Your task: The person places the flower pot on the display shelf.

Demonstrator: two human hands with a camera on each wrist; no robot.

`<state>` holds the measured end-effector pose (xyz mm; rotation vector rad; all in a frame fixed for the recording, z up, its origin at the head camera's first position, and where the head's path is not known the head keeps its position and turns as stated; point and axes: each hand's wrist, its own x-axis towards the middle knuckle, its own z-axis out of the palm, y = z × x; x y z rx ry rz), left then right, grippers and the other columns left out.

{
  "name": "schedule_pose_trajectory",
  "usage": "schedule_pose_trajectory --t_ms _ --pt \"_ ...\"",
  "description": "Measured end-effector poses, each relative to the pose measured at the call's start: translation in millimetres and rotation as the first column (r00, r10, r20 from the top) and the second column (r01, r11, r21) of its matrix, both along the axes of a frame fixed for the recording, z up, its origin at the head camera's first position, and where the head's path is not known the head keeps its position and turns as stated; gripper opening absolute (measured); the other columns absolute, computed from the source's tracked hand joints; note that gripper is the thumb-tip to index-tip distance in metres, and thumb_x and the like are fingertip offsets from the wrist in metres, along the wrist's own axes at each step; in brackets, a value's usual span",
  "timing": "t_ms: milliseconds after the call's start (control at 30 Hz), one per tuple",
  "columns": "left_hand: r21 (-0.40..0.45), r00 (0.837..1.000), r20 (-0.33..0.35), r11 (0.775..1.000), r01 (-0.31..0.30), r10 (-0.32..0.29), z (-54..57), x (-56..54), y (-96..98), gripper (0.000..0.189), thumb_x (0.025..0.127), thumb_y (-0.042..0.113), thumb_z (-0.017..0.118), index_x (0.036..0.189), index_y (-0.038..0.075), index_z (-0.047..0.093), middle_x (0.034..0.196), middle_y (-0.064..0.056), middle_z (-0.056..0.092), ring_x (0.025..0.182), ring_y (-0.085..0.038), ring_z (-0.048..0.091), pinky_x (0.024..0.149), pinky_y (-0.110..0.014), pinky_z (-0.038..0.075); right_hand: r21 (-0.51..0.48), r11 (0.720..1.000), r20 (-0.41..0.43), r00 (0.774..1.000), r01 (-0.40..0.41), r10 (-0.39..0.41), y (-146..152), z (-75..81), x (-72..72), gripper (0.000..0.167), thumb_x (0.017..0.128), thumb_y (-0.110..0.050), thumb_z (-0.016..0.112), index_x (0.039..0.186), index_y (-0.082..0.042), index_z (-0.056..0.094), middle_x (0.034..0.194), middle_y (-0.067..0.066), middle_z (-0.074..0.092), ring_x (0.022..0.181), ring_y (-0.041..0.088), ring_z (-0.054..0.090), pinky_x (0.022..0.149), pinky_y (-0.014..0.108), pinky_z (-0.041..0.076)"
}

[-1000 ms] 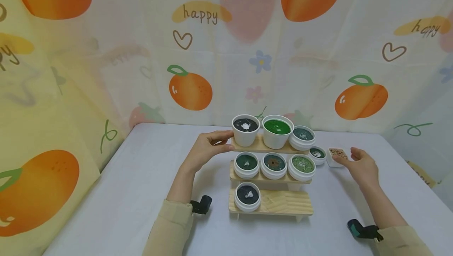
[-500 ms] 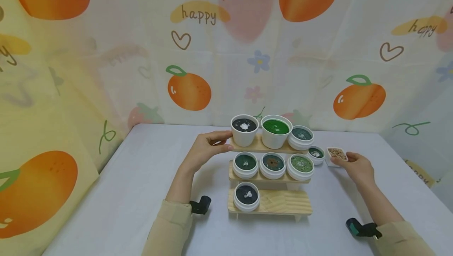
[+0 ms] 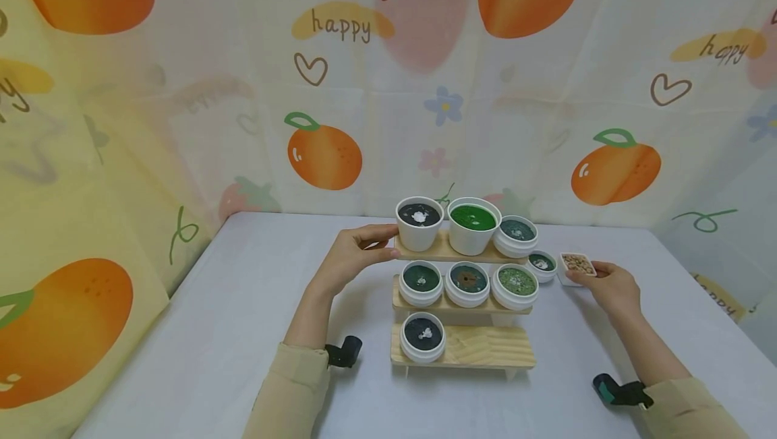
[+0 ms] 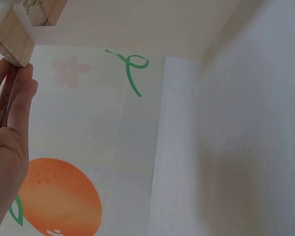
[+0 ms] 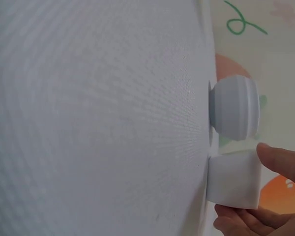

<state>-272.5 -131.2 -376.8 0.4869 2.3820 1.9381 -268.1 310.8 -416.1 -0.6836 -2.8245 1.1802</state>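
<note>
My left hand (image 3: 352, 253) holds the left end of the top board of a tiered wooden stand (image 3: 464, 344); in the left wrist view its fingertips (image 4: 23, 73) meet the end of the board (image 4: 14, 39). With thumb and fingers on opposite sides, my right hand (image 3: 613, 290) grips a small square white pot (image 5: 234, 179) filled with beige granules (image 3: 579, 264). That pot stands on the table, just right of a small round white pot (image 3: 543, 277) with a dark green top.
On the top board stand a tall cup with dark filling (image 3: 420, 233), a tall cup with green filling (image 3: 473, 237) and a low round pot (image 3: 514, 247). Three round pots fill the middle board, including a speckled one (image 3: 516, 299). The bottom board carries one dark-topped pot (image 3: 423, 355) at its left.
My right hand has moved left onto the square pot, and its fingers have closed on it. The left hand stays at the stand. The pots look unmoved.
</note>
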Motion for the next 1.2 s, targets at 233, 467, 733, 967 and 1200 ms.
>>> schedule_pose_trajectory --t_ms 233,467,733,967,1200 --pt "0.005 1.000 0.009 1.000 0.003 -0.003 0.0 -0.1 0.1 0.045 0.082 0.015 0.080 0.125 0.011 0.069 0.131 -0.007 0.068 0.129 -0.027 0.060 0.112 -0.028 0.050 0.009 1.000 0.003 1.000 0.007 -0.007 1 0.2 0.2 0.079 0.092 -0.044 0.065 0.144 0.009 0.039 0.146 0.034 0.041 0.127 0.046 0.041 0.093 0.052 0.049" --pt "0.009 1.000 0.007 1.000 0.006 -0.006 -0.9 -1.1 0.0 0.045 0.082 0.014 0.080 0.125 0.010 0.069 0.131 -0.008 0.068 0.130 -0.027 0.060 0.112 -0.028 0.050 0.031 0.999 0.005 1.000 0.020 -0.020 2 0.3 0.1 0.080 0.091 -0.048 0.065 0.144 0.008 0.042 0.145 0.033 0.043 0.126 0.046 0.041 0.085 0.045 0.048" --pt "-0.001 1.000 0.012 1.000 0.001 -0.001 -0.4 -0.2 -0.4 0.046 0.082 0.016 0.080 0.126 0.011 0.068 0.132 -0.008 0.067 0.130 -0.027 0.059 0.112 -0.029 0.050 0.027 0.999 -0.008 0.999 0.041 -0.041 1 2.1 2.8 0.082 0.090 -0.050 0.064 0.144 0.007 0.042 0.146 0.033 0.043 0.126 0.045 0.041 0.083 0.044 0.049" --pt "-0.003 1.000 0.010 1.000 0.003 -0.003 -0.7 0.1 0.3 0.046 0.082 0.015 0.079 0.126 0.010 0.068 0.133 -0.008 0.067 0.130 -0.025 0.060 0.112 -0.029 0.050 -0.003 0.998 -0.061 0.996 0.059 -0.059 0 7.2 6.0 0.083 0.089 -0.053 0.065 0.146 0.004 0.042 0.146 0.030 0.046 0.131 0.044 0.042 0.092 0.050 0.049" --pt "0.004 1.000 0.003 1.000 0.004 -0.004 0.0 0.2 0.2 0.044 0.083 0.015 0.079 0.125 0.010 0.069 0.131 -0.008 0.068 0.130 -0.027 0.059 0.113 -0.029 0.050 -0.011 0.996 -0.136 0.987 0.084 -0.085 -2 24.3 8.4 0.082 0.087 -0.055 0.067 0.145 0.000 0.046 0.140 0.028 0.055 0.116 0.033 0.055 0.065 0.017 0.040"
